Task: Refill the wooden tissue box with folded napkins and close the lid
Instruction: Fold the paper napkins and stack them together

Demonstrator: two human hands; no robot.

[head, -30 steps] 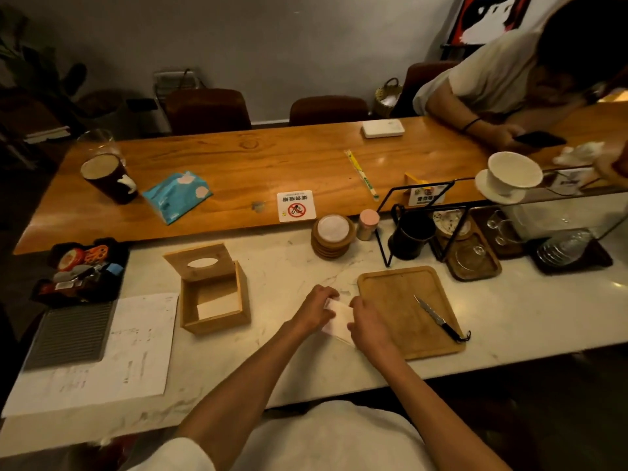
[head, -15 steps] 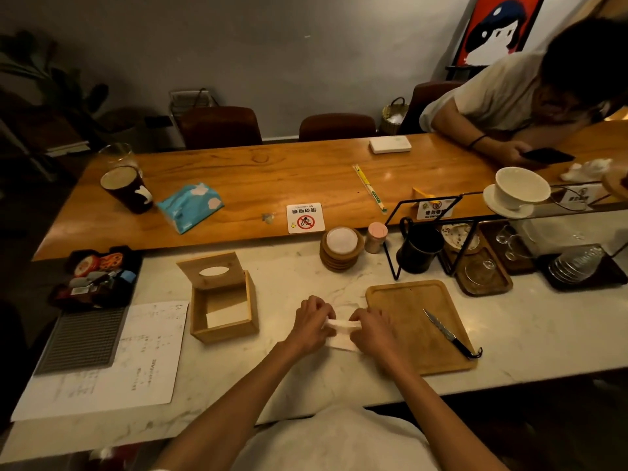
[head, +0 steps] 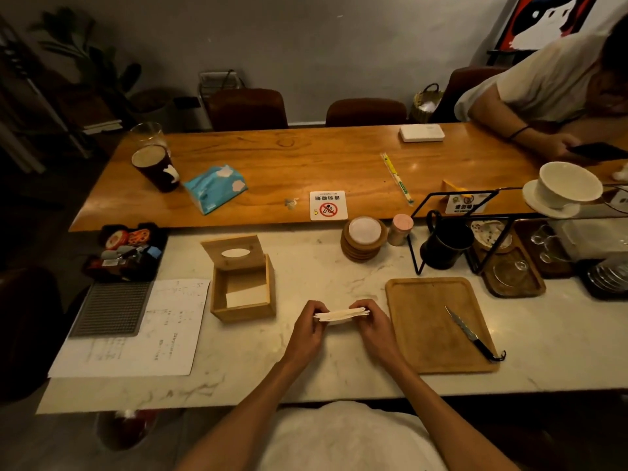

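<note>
I hold the folded napkin stack (head: 341,315) between left hand (head: 307,329) and right hand (head: 373,326), above the desk (head: 306,362). The wooden tissue box (head: 243,288), lid (head: 234,252) raised, contains a few napkins (head: 245,296).

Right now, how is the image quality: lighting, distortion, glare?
Head view: dim, warm light; wide-angle bending at the edges; small glare spots on the wooden table; both hands and the napkins stay readable; corners fall dark.

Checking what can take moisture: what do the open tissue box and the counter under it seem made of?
Open light-brown tissue box: looks like matte, unvarnished wood or bamboo, with faint grain and a hinged lid. White counter: looks like polished marble or imitation, from grey veining and soft sheen.
</note>
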